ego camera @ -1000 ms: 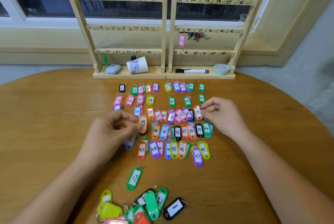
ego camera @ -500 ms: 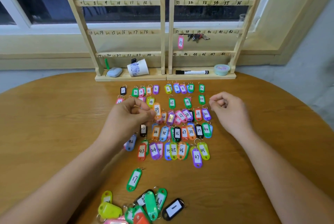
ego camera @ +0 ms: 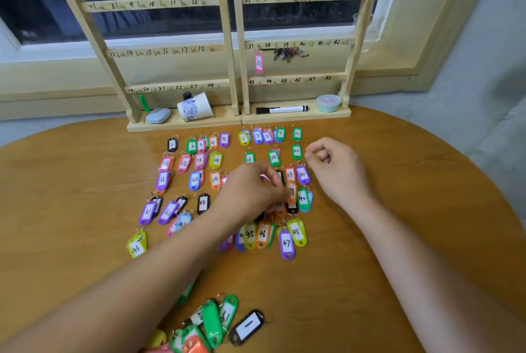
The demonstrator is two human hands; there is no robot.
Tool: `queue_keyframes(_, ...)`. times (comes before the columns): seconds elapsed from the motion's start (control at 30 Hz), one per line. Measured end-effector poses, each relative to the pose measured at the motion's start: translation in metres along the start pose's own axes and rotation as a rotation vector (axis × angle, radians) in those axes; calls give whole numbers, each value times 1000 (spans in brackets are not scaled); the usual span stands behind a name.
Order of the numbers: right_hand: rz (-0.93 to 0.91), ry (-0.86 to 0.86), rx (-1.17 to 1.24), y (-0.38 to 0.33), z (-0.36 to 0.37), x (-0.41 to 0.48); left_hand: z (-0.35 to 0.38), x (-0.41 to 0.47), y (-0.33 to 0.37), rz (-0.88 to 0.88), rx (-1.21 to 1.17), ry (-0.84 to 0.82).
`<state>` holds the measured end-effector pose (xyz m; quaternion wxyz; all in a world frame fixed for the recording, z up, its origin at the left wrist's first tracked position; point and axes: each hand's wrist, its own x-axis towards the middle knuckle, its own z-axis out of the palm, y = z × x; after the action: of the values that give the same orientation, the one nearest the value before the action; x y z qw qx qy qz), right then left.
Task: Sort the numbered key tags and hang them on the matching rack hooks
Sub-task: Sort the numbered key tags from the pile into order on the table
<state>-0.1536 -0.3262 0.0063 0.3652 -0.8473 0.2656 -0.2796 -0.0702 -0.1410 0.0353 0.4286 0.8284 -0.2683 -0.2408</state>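
Orange tag (ego camera: 291,192) pinched in left hand (ego camera: 250,190) fingertips over sorted tag rows (ego camera: 215,159) near table (ego camera: 85,182) far edge, below rack (ego camera: 225,39); right hand (ego camera: 334,165) alongside, fingers curled, nothing held.

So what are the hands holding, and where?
The left hand seems to pinch an orange tag by its left edge. The right hand is curled with nothing in it.

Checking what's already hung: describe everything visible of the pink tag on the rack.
The pink key tag is a slim plastic oblong with a white label handwritten 37. It hangs upright below the 37 mark, on the middle rail of the right panel of the wooden rack, just left of a bunch of keys.
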Motion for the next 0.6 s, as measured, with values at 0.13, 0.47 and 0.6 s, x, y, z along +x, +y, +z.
queue_keyframes(0.13,-34,11,-13,-3,-2,-2,7,-2,1,16,104,14)
queue_keyframes(0.47,-60,-20,-13,-7,-4,-4,-12,-19,-4,146,243,117)
queue_keyframes(0.6,-70,-132,64,-22,-8,-12,-37,-43,-9,171,211,130)
